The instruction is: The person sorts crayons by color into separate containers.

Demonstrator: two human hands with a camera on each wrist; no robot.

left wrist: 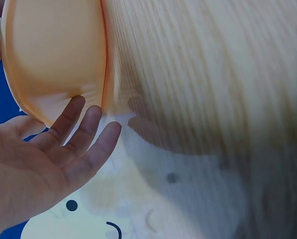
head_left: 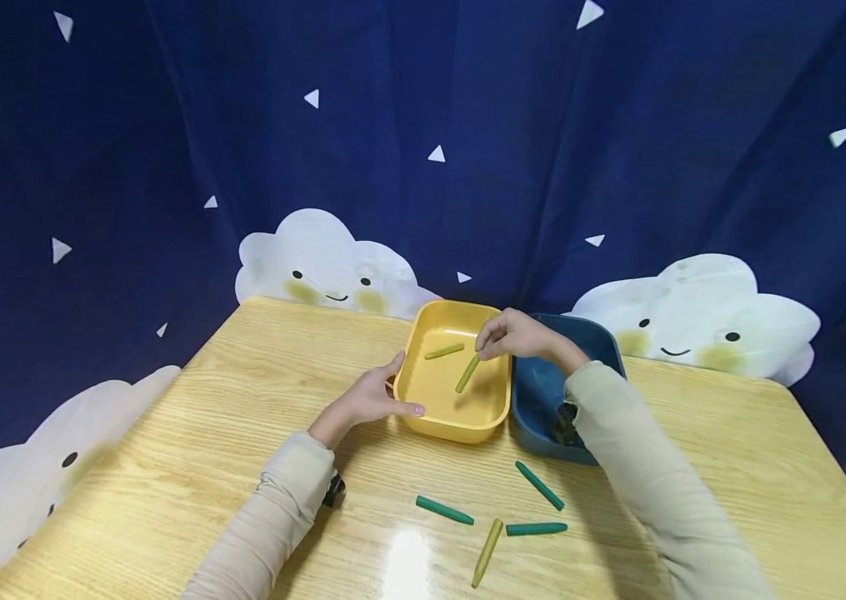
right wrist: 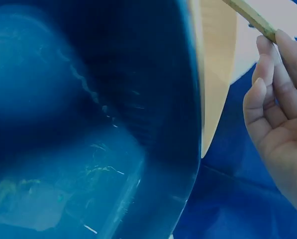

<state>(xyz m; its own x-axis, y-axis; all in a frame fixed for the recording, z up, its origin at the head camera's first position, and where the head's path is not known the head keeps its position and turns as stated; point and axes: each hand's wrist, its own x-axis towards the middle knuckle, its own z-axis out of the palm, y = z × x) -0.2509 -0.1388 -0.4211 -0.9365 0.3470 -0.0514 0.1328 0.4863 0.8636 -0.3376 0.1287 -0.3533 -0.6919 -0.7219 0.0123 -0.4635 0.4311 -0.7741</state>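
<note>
My right hand (head_left: 516,335) pinches a yellow crayon (head_left: 468,373) between thumb and fingertips above the yellow bin (head_left: 455,429). The same crayon (right wrist: 250,14) shows at the top of the right wrist view. Another yellow crayon (head_left: 444,351) lies inside the bin. My left hand (head_left: 368,397) holds that bin at its near left side, thumb over the rim. In the left wrist view, the other fingers (left wrist: 91,124) extend by the outer wall of the bin (left wrist: 53,50).
A dark blue bin (head_left: 543,446) stands against the yellow bin's right side, under my right forearm. Nearer on the wooden table (head_left: 242,400) lie a yellow crayon (head_left: 487,553) and green crayons (head_left: 444,509), (head_left: 539,485), (head_left: 536,529). A blue curtain (head_left: 392,125) hangs behind.
</note>
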